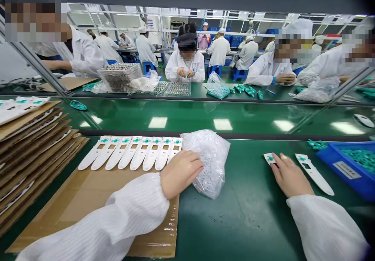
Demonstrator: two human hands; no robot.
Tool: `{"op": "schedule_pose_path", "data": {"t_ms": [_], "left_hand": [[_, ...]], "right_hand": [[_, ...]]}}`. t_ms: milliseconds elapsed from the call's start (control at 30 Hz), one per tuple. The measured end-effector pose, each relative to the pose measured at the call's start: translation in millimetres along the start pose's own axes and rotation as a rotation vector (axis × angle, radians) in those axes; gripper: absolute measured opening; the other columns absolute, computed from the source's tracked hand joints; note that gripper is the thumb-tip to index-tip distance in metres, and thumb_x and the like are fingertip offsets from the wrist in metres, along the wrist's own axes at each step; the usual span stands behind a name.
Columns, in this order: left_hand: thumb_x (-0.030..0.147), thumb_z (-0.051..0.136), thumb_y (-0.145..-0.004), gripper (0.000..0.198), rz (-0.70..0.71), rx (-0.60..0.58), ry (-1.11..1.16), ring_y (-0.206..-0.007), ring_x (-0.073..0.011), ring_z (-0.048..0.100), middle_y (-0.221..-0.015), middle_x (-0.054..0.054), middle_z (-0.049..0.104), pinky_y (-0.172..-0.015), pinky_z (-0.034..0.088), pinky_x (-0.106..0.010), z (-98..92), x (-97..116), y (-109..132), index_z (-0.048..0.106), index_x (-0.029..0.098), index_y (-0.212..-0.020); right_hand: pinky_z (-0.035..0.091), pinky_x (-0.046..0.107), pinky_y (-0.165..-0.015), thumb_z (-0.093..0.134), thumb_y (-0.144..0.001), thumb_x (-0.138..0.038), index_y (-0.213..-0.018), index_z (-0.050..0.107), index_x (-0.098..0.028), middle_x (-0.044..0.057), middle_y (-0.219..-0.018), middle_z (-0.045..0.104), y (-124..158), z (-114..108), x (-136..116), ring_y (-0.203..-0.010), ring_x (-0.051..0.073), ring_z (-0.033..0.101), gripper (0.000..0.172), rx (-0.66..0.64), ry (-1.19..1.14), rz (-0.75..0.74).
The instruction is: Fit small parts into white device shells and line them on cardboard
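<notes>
My left hand [182, 172] reaches over the left edge of a clear plastic bag [213, 163] of small white parts. Its fingers are stretched out close together; its thumb is hidden. Just behind it, a row of several white plastic casings [132, 151] with teal inserts lies along the far edge of a cardboard sheet [79, 202]; my hand covers the lower end of the rightmost one. On the right, my right hand [290, 175] rests with fingers bent around another white casing [268, 158], mostly hidden beneath it. A similar casing [315, 174] lies beside that hand.
A blue bin [336, 172] of teal parts stands at the right, more teal parts [317, 144] beside it. Stacked cardboard sheets [35, 155] with white casings between them rise at the left. Beyond the green strip [187, 114], several co-workers in white sit at another bench.
</notes>
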State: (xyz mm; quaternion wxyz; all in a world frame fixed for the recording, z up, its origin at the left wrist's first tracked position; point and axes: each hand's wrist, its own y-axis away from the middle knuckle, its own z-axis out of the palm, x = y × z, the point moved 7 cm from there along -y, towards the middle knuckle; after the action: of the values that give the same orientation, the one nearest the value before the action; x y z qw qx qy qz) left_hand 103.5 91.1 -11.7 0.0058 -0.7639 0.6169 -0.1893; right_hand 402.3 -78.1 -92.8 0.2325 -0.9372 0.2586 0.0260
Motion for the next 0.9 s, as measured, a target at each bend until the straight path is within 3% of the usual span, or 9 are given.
{"op": "schedule_pose_path", "data": {"t_ms": [100, 200, 267, 400, 500, 567, 633, 767, 900], "left_hand": [[0.026, 0.059, -0.098, 0.018, -0.021, -0.069, 0.012, -0.087, -0.0262, 0.064, -0.091, -0.009, 0.069, -0.082, 0.049, -0.04, 25.4, 0, -23, 0.07, 0.016, -0.088], [0.023, 0.059, -0.095, 0.018, -0.057, -0.082, 0.079, -0.083, -0.0237, 0.065, -0.085, -0.006, 0.068, -0.081, 0.049, -0.036, 36.0, -6, -33, 0.068, 0.018, -0.08], [0.02, 0.057, -0.094, 0.018, -0.081, -0.076, 0.149, -0.083, -0.0221, 0.065, -0.085, -0.004, 0.068, -0.079, 0.049, -0.034, 34.5, -9, -32, 0.066, 0.019, -0.079], [0.023, 0.054, -0.095, 0.014, -0.159, -0.007, 0.315, -0.084, -0.0212, 0.067, -0.09, -0.004, 0.072, -0.079, 0.051, -0.033, 20.9, -13, -26, 0.065, 0.02, -0.087], [0.026, 0.053, -0.097, 0.015, -0.234, 0.065, 0.458, -0.081, -0.0197, 0.071, -0.086, -0.004, 0.074, -0.076, 0.056, -0.031, 14.1, -18, -19, 0.064, 0.019, -0.089], [0.028, 0.055, -0.096, 0.014, -0.274, 0.094, 0.548, -0.078, -0.0188, 0.074, -0.083, -0.004, 0.074, -0.073, 0.059, -0.029, 13.9, -22, -14, 0.063, 0.018, -0.089], [0.03, 0.056, -0.096, 0.015, -0.304, 0.113, 0.613, -0.076, -0.0192, 0.076, -0.084, -0.006, 0.076, -0.07, 0.06, -0.029, 15.3, -26, -8, 0.061, 0.017, -0.089], [0.027, 0.056, -0.095, 0.013, -0.343, 0.141, 0.619, -0.077, -0.0193, 0.075, -0.087, -0.008, 0.076, -0.07, 0.06, -0.029, 14.4, -31, 0, 0.06, 0.016, -0.09], [0.02, 0.061, -0.09, 0.008, -0.312, 0.093, 0.497, -0.08, -0.0199, 0.069, -0.087, -0.005, 0.072, -0.075, 0.054, -0.032, 14.6, -23, -1, 0.068, 0.017, -0.087]], "right_hand": [[0.061, 0.05, -0.084, 0.034, -0.101, -0.036, -0.139, 0.059, -0.018, 0.019, -0.13, 0.069, 17, 11, -8, -0.114, 0.036, 0.069, 0.048, -0.087, -0.015, -0.015], [0.062, 0.039, -0.083, 0.039, -0.103, -0.036, -0.152, 0.044, -0.027, 0.01, -0.133, 0.069, 35, 5, -46, -0.115, 0.028, 0.069, 0.05, -0.137, -0.087, -0.113], [0.062, 0.035, -0.075, 0.04, -0.104, -0.034, -0.156, 0.037, -0.029, 0.008, -0.128, 0.07, 43, -4, -73, -0.106, 0.026, 0.071, 0.053, -0.157, -0.137, -0.175], [0.056, 0.03, -0.056, 0.035, -0.105, -0.025, -0.139, 0.06, -0.026, 0.007, -0.095, 0.069, 50, -21, -116, -0.066, 0.019, 0.066, 0.042, -0.231, -0.307, -0.299], [0.059, 0.03, -0.064, 0.036, -0.106, -0.025, -0.12, 0.071, -0.024, 0.009, -0.102, 0.068, 52, -30, -135, -0.073, 0.018, 0.071, 0.038, -0.246, -0.403, -0.335], [0.06, 0.033, -0.08, 0.041, -0.106, -0.027, -0.12, 0.072, -0.024, 0.01, -0.116, 0.071, 53, -38, -143, -0.095, 0.022, 0.074, 0.034, -0.217, -0.524, -0.289], [0.058, 0.033, -0.088, 0.048, -0.105, -0.032, -0.121, 0.072, -0.026, 0.007, -0.12, 0.074, 54, -40, -150, -0.105, 0.024, 0.072, 0.03, -0.259, -0.713, -0.172], [0.057, 0.029, -0.08, 0.053, -0.103, -0.042, -0.124, 0.071, -0.025, 0.004, -0.111, 0.078, 56, -30, -169, -0.094, 0.022, 0.073, 0.033, -0.461, -1.03, 0.062], [0.056, 0.028, -0.079, 0.056, -0.1, -0.047, -0.128, 0.07, -0.02, 0.005, -0.099, 0.077, 56, -18, -171, -0.092, 0.021, 0.072, 0.041, -0.498, -1.167, 0.188]]}}
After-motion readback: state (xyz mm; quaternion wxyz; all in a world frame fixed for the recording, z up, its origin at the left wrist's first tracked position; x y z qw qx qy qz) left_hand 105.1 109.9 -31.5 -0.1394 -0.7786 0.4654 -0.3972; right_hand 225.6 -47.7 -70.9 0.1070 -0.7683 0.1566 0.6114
